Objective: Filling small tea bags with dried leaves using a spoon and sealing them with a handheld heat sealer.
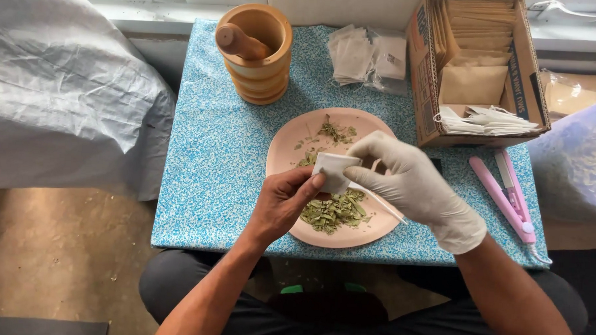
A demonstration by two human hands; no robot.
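My bare left hand (285, 203) and my right hand (413, 185), which wears a white glove, both hold a small white filter bag (333, 169) above a pink plate (292, 144). My right hand also carries a thin white stick that juts toward the plate's right rim. Crushed green dried leaves (333, 211) lie heaped on the plate's near side, and a smaller scatter lies on its far side. The plate rests on a small table with a blue speckled cloth (212, 158).
A wooden mortar with its pestle (256, 50) stands at the table's far left. A stack of white bags (368, 57) lies behind the plate. An open cardboard box (476, 68) of packets sits far right, with a pink sealing tool (508, 195) beside it. Plastic sacks flank the table.
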